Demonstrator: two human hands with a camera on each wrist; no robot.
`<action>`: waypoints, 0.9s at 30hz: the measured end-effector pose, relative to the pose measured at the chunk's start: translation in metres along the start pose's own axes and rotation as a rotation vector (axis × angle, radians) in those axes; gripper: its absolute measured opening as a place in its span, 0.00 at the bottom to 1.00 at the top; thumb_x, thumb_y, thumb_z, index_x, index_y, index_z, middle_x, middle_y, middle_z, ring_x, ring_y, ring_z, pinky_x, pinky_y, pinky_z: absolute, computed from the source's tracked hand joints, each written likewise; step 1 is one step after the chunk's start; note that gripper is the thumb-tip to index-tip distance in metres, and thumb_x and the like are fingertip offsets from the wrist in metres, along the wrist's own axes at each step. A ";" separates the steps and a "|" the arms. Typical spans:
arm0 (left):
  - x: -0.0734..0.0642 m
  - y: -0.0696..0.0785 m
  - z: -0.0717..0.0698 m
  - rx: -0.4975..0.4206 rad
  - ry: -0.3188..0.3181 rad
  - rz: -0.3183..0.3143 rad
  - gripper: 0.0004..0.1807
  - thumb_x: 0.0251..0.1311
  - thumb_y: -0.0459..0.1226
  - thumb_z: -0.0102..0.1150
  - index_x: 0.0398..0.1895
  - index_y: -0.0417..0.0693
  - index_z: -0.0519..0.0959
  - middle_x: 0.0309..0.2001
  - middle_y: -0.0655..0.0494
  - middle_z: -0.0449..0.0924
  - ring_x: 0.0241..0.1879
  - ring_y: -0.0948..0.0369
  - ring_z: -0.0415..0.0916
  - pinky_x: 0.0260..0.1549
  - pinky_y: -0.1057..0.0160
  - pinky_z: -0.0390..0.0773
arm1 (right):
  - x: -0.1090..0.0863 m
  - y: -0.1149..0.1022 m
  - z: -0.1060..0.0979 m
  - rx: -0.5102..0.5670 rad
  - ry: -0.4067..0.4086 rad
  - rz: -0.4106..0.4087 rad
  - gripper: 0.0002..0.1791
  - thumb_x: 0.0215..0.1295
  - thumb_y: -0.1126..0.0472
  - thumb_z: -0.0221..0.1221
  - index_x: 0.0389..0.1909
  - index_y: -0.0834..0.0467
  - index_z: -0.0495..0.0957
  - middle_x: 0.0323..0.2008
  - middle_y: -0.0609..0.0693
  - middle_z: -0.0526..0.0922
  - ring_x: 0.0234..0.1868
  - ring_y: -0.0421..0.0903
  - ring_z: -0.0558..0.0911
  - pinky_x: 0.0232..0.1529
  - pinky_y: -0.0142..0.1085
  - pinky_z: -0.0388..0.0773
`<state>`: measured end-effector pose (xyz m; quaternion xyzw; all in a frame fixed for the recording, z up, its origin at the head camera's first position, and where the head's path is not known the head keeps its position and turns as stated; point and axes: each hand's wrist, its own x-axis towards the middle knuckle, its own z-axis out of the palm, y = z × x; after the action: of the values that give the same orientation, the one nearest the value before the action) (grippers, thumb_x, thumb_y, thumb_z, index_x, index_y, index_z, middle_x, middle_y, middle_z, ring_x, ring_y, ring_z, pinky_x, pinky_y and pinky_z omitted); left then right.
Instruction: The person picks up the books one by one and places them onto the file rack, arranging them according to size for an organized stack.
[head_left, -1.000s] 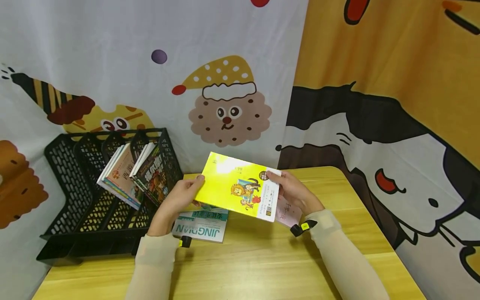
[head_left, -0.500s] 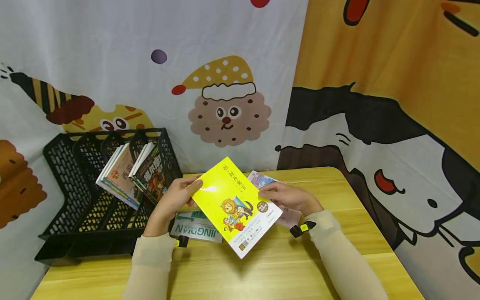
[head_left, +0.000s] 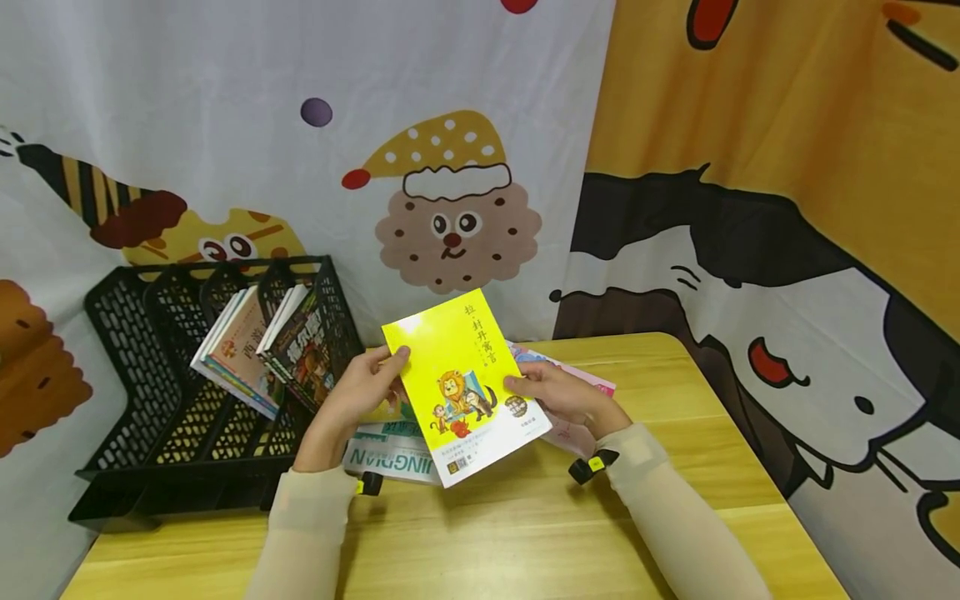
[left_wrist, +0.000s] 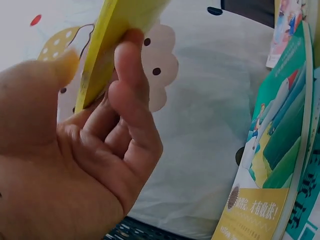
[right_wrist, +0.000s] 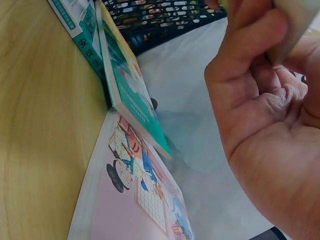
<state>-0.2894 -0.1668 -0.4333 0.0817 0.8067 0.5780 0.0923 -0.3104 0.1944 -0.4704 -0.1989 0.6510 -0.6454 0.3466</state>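
Note:
Between both hands, above the table, a yellow book point(head_left: 457, 350) with a lion picture and a white lower band is held tilted, its cover facing up. My left hand point(head_left: 367, 385) pinches its left edge, thumb on the cover. At the opposite edge my right hand point(head_left: 573, 393) grips it, thumb on top and fingers beneath. In the left wrist view the yellow book point(left_wrist: 102, 55) sits between thumb and fingers. Behind and below lie a pink book point(head_left: 570, 433) on the right and a teal-and-white book point(head_left: 393, 454) on the left, both partly covered.
A black mesh file rack point(head_left: 172, 400) stands on the table's left side, with several books point(head_left: 247, 350) leaning in its compartments. A green picture book point(left_wrist: 280, 135) lies on the teal one. A cartoon-printed curtain point(head_left: 645, 167) hangs behind the wooden table point(head_left: 480, 542).
The yellow book has turned from lying sideways to nearly upright toward the camera, then swung clockwise and lifted slightly. The right hand has shifted its hold along the edge.

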 end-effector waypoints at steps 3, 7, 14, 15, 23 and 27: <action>-0.002 0.003 0.004 0.020 -0.040 0.049 0.27 0.84 0.56 0.57 0.72 0.49 0.76 0.39 0.46 0.92 0.25 0.53 0.82 0.26 0.61 0.81 | 0.001 0.000 0.002 -0.035 -0.001 0.008 0.27 0.88 0.51 0.55 0.78 0.59 0.72 0.62 0.57 0.90 0.56 0.52 0.93 0.55 0.45 0.91; -0.008 0.008 0.003 0.022 0.007 0.090 0.26 0.84 0.52 0.58 0.75 0.48 0.75 0.44 0.42 0.93 0.26 0.56 0.85 0.21 0.64 0.74 | 0.003 0.001 0.004 -0.139 -0.030 0.029 0.25 0.89 0.50 0.53 0.78 0.53 0.74 0.63 0.57 0.90 0.54 0.52 0.92 0.55 0.45 0.90; -0.021 0.020 -0.011 0.125 0.123 0.156 0.25 0.85 0.47 0.57 0.74 0.43 0.76 0.39 0.39 0.91 0.29 0.57 0.90 0.23 0.64 0.80 | 0.006 0.006 0.009 -0.241 -0.029 0.025 0.22 0.88 0.49 0.55 0.74 0.51 0.79 0.58 0.56 0.91 0.46 0.56 0.92 0.47 0.46 0.92; -0.023 0.022 -0.013 0.136 0.134 0.158 0.25 0.85 0.47 0.57 0.74 0.42 0.76 0.39 0.39 0.91 0.30 0.57 0.90 0.24 0.63 0.81 | 0.006 0.006 0.011 -0.238 -0.029 0.024 0.22 0.88 0.49 0.56 0.74 0.52 0.79 0.59 0.56 0.91 0.48 0.58 0.92 0.47 0.46 0.92; -0.037 0.028 -0.032 0.203 0.213 0.158 0.25 0.85 0.48 0.57 0.71 0.41 0.77 0.39 0.38 0.91 0.22 0.60 0.83 0.16 0.63 0.70 | 0.018 0.009 0.024 -0.250 -0.041 0.015 0.21 0.89 0.52 0.54 0.72 0.57 0.79 0.54 0.57 0.91 0.53 0.71 0.90 0.46 0.45 0.92; -0.043 0.030 -0.041 0.207 0.242 0.138 0.25 0.85 0.49 0.57 0.71 0.41 0.77 0.40 0.37 0.91 0.23 0.60 0.82 0.17 0.63 0.71 | 0.028 0.006 0.034 -0.289 -0.067 -0.005 0.19 0.90 0.51 0.53 0.70 0.55 0.81 0.52 0.59 0.91 0.54 0.76 0.88 0.49 0.52 0.92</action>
<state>-0.2569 -0.2050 -0.3895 0.0759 0.8595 0.5025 -0.0544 -0.3041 0.1508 -0.4795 -0.2699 0.7246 -0.5389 0.3343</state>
